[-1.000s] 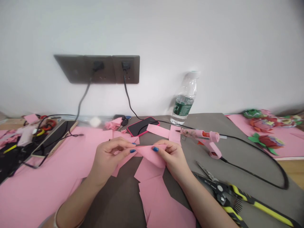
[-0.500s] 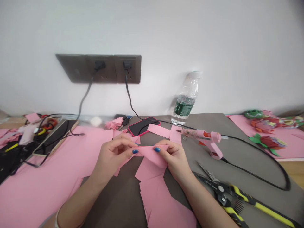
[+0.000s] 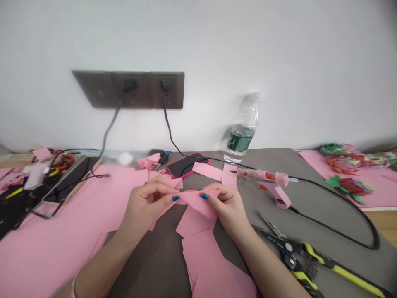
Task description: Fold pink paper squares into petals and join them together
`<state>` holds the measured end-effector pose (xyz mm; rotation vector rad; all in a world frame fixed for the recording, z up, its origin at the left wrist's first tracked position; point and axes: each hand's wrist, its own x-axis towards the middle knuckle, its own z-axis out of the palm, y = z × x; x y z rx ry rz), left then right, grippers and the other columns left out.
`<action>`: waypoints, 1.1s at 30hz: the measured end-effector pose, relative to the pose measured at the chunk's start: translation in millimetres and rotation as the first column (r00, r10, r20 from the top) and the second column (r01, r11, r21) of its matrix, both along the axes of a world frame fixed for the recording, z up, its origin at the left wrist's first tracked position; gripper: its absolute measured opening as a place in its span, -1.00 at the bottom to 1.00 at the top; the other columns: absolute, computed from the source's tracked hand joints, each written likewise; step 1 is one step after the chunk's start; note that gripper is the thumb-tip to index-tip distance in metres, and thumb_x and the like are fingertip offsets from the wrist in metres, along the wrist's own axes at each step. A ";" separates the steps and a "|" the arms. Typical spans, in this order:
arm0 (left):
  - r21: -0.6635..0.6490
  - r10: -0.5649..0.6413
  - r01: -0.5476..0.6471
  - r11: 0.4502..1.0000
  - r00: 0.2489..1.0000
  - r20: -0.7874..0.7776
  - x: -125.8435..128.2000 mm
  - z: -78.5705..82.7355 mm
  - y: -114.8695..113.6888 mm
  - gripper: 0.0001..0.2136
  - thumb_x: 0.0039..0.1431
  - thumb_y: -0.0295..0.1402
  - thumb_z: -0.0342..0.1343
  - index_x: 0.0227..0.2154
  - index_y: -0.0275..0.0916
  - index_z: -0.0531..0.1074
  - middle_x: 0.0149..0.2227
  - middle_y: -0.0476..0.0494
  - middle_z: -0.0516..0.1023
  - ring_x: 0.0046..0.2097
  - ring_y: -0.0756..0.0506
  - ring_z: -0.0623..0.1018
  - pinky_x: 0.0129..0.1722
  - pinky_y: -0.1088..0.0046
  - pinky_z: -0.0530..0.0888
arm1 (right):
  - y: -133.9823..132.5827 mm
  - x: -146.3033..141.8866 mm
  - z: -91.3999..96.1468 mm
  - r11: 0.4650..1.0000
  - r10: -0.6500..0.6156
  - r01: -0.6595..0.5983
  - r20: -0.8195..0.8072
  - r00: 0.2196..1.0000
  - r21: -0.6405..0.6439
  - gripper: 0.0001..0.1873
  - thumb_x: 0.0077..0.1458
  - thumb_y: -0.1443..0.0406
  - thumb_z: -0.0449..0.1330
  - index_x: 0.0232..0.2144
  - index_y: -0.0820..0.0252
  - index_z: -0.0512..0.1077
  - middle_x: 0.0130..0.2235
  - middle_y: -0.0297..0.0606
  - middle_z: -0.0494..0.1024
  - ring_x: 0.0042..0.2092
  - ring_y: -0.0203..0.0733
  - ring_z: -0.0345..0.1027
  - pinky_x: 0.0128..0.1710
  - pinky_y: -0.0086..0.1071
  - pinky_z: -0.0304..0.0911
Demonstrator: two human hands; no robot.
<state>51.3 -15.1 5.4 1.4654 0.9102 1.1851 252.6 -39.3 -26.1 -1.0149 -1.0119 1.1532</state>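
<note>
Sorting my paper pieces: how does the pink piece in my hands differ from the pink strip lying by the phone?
The pink piece is pinched between the left hand and right hand; the pink strip lies untouched on the grey mat. The pink piece is folded into a ridge; the pink strip is a flat rectangle. Both look like the same pink paper.

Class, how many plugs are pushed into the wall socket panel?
2. The middle plug sits in the centre of the socket panel; the right plug sits at its right end. None seems hidden.
</note>
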 end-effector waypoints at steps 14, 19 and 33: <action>0.049 0.024 -0.021 0.999 0.998 -0.056 -1.3 1.9 1.0 -0.86 0.10 -0.47 0.29 -0.54 -0.16 0.59 -0.49 -0.01 0.47 -0.38 -0.01 0.44 -0.39 0.53 0.41 | 0.9 1.1 -0.5 1.000 -0.003 0.004 0.049 0.999 -0.025 -0.86 -0.10 0.20 0.42 -0.53 0.13 0.61 -0.46 -0.24 0.65 -0.43 -0.20 0.43 -0.43 -0.40 0.31; -0.064 0.045 -0.045 0.997 0.999 -0.009 0.1 0.6 3.8 -0.93 0.11 -0.41 0.29 -0.37 -0.13 0.66 -0.33 -0.10 0.62 -0.25 -0.08 0.55 -0.28 0.45 0.53 | 3.5 2.5 2.7 0.996 -0.075 0.079 0.075 0.994 -0.048 -0.78 -0.14 0.16 0.42 -0.59 0.16 0.56 -0.50 -0.24 0.61 -0.46 -0.19 0.38 -0.46 -0.39 0.28; -0.036 -0.025 0.023 0.999 0.998 -0.059 1.4 -1.0 1.1 -0.91 0.14 -0.43 0.23 -0.46 -0.19 0.53 -0.41 -0.04 0.47 -0.31 -0.03 0.44 -0.40 0.53 0.37 | 3.1 2.1 0.6 0.997 -0.040 0.041 0.025 0.999 -0.067 -0.77 -0.14 0.15 0.44 -0.59 0.17 0.57 -0.51 -0.26 0.58 -0.48 -0.23 0.34 -0.49 -0.41 0.22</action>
